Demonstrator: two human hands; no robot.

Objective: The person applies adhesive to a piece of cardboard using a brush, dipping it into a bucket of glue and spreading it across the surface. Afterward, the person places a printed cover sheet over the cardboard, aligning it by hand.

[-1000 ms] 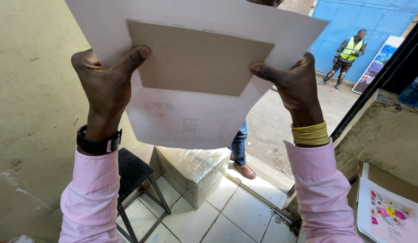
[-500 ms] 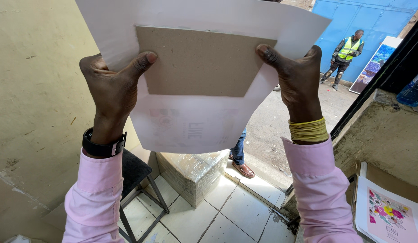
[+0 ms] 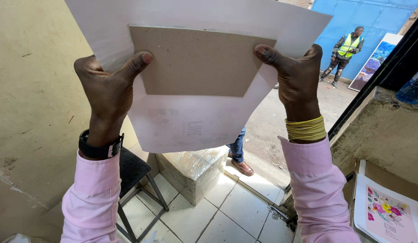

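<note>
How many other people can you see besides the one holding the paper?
2. A person in a yellow vest stands by the blue gate. Another shows only a leg and shoe below the paper; the paper may hide more.

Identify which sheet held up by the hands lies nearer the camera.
The brown cardboard rectangle: it overlaps the larger white sheet, and both thumbs press on its side edges.
</note>
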